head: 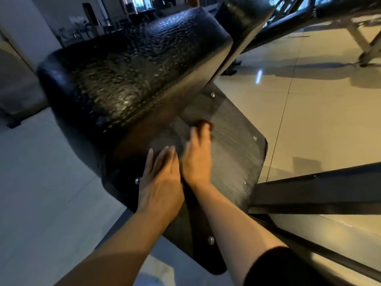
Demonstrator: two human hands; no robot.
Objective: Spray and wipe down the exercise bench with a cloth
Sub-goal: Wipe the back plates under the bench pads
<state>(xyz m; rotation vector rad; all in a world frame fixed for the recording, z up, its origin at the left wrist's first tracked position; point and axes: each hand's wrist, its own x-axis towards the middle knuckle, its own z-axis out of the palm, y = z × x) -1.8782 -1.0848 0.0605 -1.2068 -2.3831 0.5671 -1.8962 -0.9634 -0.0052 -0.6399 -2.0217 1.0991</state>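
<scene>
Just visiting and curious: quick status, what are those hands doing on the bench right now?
Left hand flat, open on the bench end. Right hand blurred, on the dark plate; grip unclear. No cloth or spray visible. Nothing in the way.

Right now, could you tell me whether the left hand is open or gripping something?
Open. The left hand lies flat with straight fingers on the bench end, holding nothing visible; no cloth shows under it.

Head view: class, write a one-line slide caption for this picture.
Both the left hand and the blurred right hand reach onto the dark board beside the black padded bench.
</scene>
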